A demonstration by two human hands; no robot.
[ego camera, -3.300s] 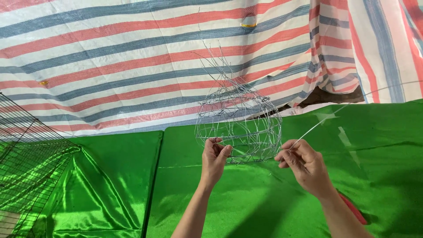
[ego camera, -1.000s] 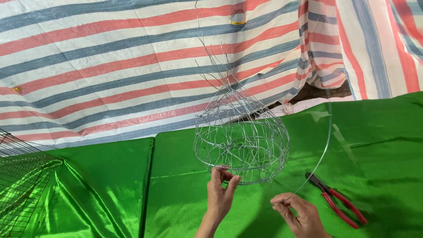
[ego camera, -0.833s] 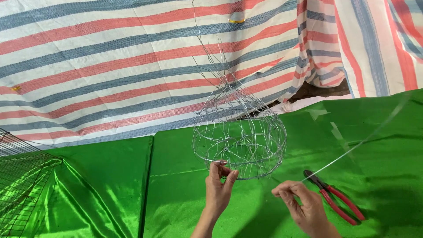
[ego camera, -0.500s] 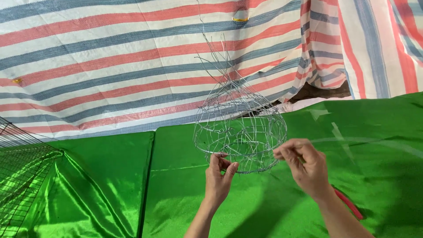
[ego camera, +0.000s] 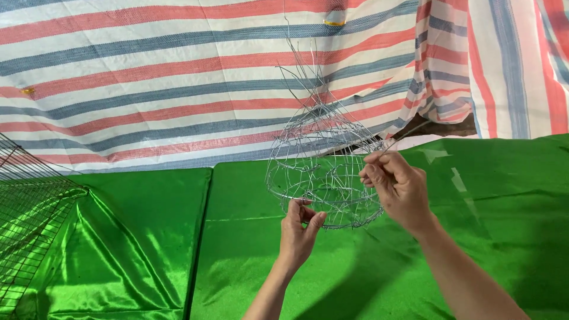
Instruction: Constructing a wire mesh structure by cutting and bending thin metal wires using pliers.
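wire basket frame (ego camera: 323, 172) is held up over the green cloth (ego camera: 148, 249). left hand (ego camera: 299, 234) still pinches its bottom ring, right hand (ego camera: 397, 186) has come up to the rim, fingers closed on a wire strand; red pliers now hidden.

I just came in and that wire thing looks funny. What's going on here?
A person is holding up a round wire basket frame over a table covered in shiny green cloth. The left hand pinches its bottom ring, and the right hand grips a thin loose wire at the frame's right side. Loose wire ends stick up from the top. A flat wire grid lies at the left, before a striped tarp.
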